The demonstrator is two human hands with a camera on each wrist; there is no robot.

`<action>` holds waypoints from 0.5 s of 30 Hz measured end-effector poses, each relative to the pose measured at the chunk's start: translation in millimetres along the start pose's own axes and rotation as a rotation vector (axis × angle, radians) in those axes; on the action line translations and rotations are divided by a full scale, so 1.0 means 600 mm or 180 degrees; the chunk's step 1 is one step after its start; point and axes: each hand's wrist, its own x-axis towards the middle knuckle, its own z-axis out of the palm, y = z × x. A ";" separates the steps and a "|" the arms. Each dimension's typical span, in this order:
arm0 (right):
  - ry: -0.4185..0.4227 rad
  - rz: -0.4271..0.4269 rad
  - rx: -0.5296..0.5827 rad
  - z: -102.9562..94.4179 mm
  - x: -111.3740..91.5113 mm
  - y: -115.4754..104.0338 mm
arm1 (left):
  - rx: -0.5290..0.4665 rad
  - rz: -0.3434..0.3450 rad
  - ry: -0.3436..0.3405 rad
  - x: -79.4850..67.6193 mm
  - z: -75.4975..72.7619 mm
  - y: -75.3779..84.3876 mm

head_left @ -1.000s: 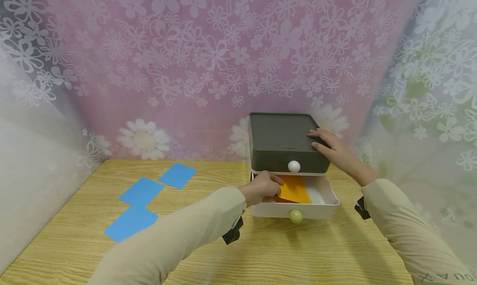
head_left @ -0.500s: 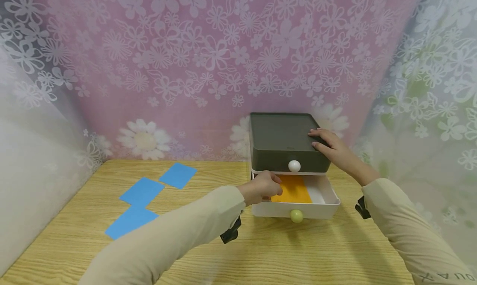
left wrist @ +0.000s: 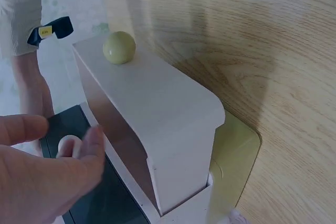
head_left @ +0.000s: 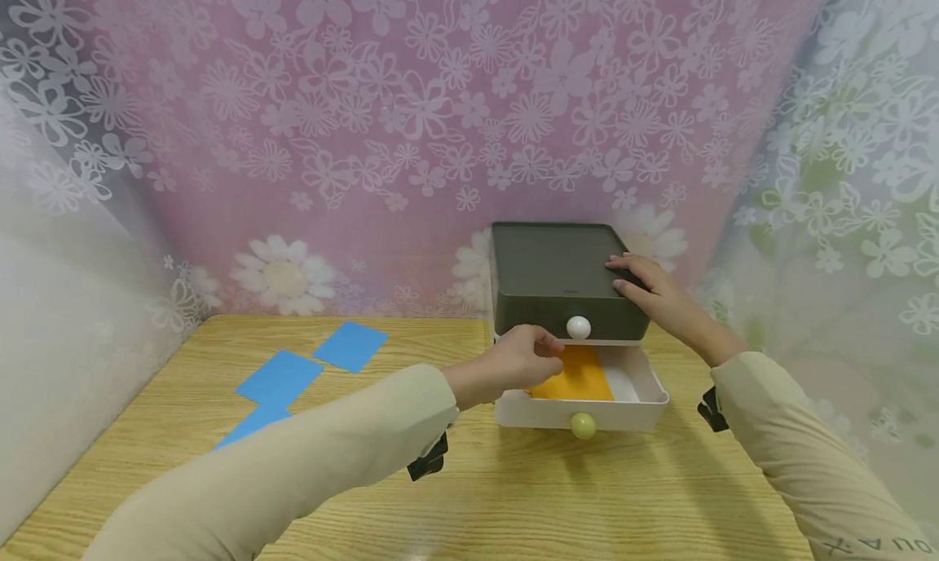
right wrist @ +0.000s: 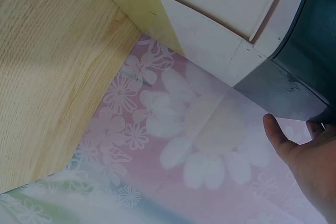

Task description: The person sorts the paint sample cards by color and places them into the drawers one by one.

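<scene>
A small two-drawer box with a dark grey top (head_left: 553, 259) stands at the right back of the table. Its white lower drawer (head_left: 539, 414) is pulled out and has a yellow-green knob (head_left: 583, 426). Orange paper (head_left: 587, 377) lies inside it, partly hidden by my left hand (head_left: 517, 361). That hand hovers over the drawer's left side. In the left wrist view its thumb and fingers are apart with nothing between them, near the white knob (left wrist: 69, 145) of the upper drawer. My right hand (head_left: 660, 298) rests on the box's top right edge, fingers extended.
Several blue paper squares (head_left: 350, 346) lie on the left of the wooden table (head_left: 411, 512), the nearest partly covered by my left sleeve (head_left: 315, 455). Flowered cloth (head_left: 411, 137) hangs behind the table and at both sides.
My left hand has risen out of the drawer and its arm has shifted left. The orange paper, tilted up a second ago, now lies flat. My right hand stays put.
</scene>
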 end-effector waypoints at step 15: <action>0.0079 -0.0076 0.0011 0.003 0.004 0.009 | -0.0962 0.0326 -0.0685 -0.046 0.061 -0.071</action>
